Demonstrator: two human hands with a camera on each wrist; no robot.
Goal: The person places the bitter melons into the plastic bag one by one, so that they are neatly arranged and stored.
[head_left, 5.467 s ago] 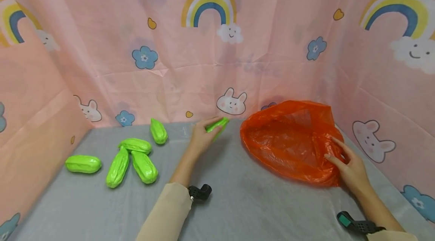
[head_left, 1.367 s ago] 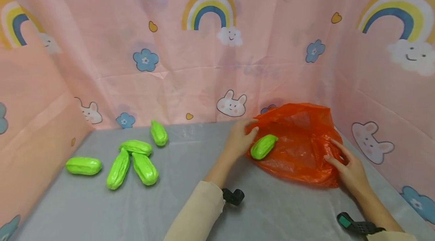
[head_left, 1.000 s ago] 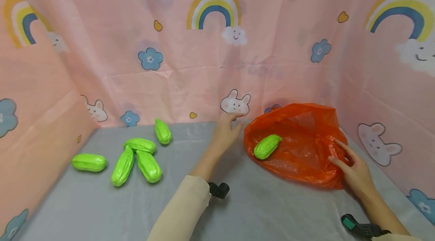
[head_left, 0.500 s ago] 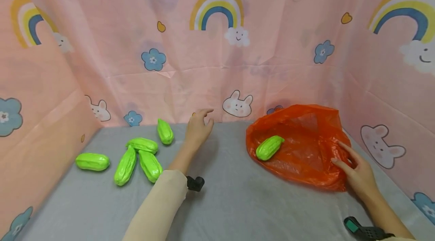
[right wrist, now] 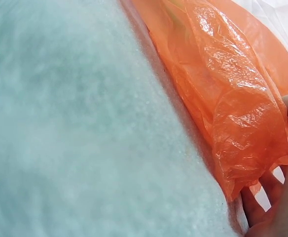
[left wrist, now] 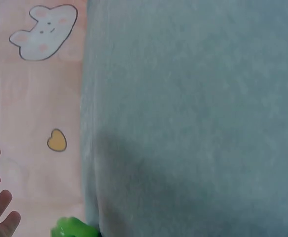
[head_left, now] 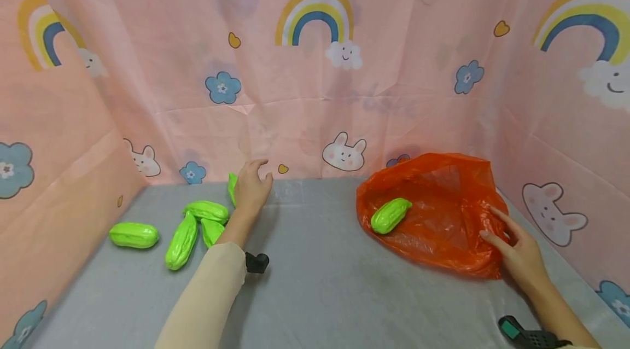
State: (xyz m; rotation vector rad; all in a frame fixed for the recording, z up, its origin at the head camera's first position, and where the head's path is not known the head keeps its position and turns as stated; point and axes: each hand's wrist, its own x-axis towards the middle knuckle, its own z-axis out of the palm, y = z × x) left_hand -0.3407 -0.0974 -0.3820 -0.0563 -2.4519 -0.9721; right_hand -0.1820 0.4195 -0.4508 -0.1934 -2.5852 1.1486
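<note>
Above the table's back part, my left hand (head_left: 252, 187) hangs with parted fingers and holds nothing. It partly covers a green lumpy piece (head_left: 232, 187), whose end (left wrist: 74, 228) shows low in the left wrist view; whether they touch, I cannot tell. My right hand (head_left: 523, 256) grips the closed end of an orange plastic bag (head_left: 443, 223), bunched between thumb and fingers in the right wrist view (right wrist: 247, 128). Inside the bag's wide mouth, which faces left, lies one green piece (head_left: 390, 216).
Left of my left forearm lie more green pieces: one alone (head_left: 134, 235), one slanting (head_left: 182, 241), one crosswise (head_left: 206, 210), and one (head_left: 211, 231) half behind the forearm. Pink patterned cloth (head_left: 295, 119) walls the grey table (head_left: 320, 283) at back and sides.
My left hand let go of the green piece at the bag, where it now lies inside, and has moved left to the rear green piece. The right hand stays at the bag.
</note>
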